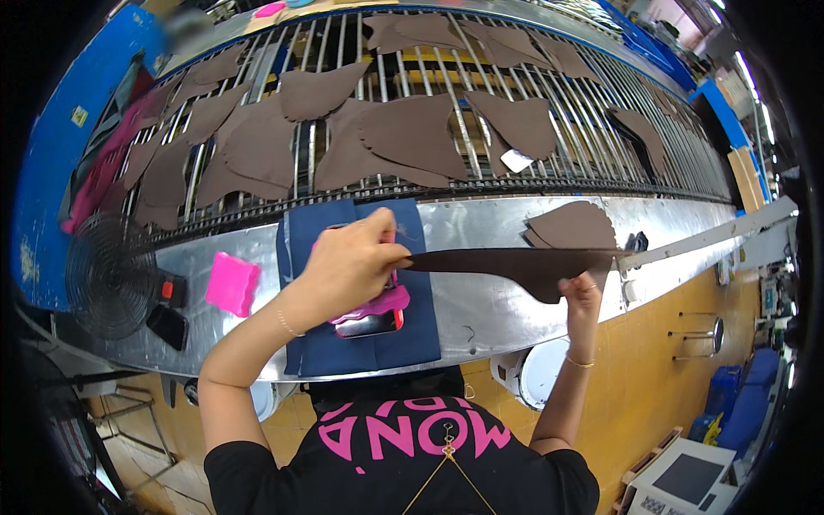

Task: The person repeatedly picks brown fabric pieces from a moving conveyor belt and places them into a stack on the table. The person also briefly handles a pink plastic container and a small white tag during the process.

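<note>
A thin dark brown cut panel (506, 260) is held up over the metal table, stretched sideways between my hands. The fingers of my left hand (360, 257) pinch its narrow left tip. My right hand (582, 296) grips its lower edge near the wider right end, thumb and fingers closed on it. Below my left hand, partly hidden by it, a pink scalloped item (384, 304) sits on a folded dark blue cloth (360, 354). Behind the held panel lie more brown panels (573, 225), overlapping on the table.
Beyond the table, a rack of metal rods (468, 142) bears several brown panels (403, 129). A pink block (233, 284) lies left of the cloth, near a round wire fan guard (112, 275). A pale bar (721, 236) slants in at right. Stools stand below.
</note>
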{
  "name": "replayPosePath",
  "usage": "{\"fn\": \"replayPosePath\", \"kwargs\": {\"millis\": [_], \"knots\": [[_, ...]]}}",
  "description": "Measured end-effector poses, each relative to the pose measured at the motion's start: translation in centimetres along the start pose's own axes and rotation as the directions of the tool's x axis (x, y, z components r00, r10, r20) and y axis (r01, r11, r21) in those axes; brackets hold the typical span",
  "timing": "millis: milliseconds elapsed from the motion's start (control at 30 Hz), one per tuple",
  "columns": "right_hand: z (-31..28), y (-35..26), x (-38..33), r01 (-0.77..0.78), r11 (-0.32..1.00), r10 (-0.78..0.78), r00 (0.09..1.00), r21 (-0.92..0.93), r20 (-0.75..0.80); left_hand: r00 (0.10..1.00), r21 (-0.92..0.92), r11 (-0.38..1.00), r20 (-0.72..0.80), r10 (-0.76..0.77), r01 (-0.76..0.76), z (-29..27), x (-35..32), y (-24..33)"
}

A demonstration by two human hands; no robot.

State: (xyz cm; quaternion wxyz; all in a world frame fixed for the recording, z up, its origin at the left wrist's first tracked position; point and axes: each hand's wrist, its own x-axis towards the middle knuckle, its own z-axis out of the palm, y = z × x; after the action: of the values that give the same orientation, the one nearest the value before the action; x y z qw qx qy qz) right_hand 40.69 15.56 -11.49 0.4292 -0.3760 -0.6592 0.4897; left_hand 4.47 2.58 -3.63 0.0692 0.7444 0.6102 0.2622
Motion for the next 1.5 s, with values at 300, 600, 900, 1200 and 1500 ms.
{"fn": "replayPosePath", "kwargs": {"millis": [300, 600, 900, 1200, 1500], "knots": [[-11.5, -0.1, 14.8, -0.121, 0.992, 0.105, 0.953, -0.039, -0.285, 0.959, -0.182, 0.974, -0.22, -0.177, 0.137, -2.6, 2.2, -0.1], [-14.5, 11.4, 29.2, -0.413, 0.907, 0.394, 0.902, -0.086, -0.176, 0.72, -0.257, 0.793, -0.331, -0.609, 0.553, -5.0, -5.0, -4.9], [-13.8, 15.6, 31.4, -0.521, 0.757, 0.51, 0.848, -0.395, -0.141, 0.632, -0.261, 0.706, -0.319, -0.707, 0.658, -4.4, -7.2, -6.6], [-15.7, 10.9, 20.5, -0.294, 0.465, -0.083, 0.924, -0.835, -0.372, 0.659, -0.355, 0.72, -0.297, -0.692, 0.596, -3.4, -7.3, -7.2], [-10.3, 9.3, 4.2, -0.604, 0.258, 0.02, 0.784, -0.754, -0.62, 0.738, -0.417, 0.763, -0.263, -0.621, 0.493, -2.4, -7.2, -7.4]]}}
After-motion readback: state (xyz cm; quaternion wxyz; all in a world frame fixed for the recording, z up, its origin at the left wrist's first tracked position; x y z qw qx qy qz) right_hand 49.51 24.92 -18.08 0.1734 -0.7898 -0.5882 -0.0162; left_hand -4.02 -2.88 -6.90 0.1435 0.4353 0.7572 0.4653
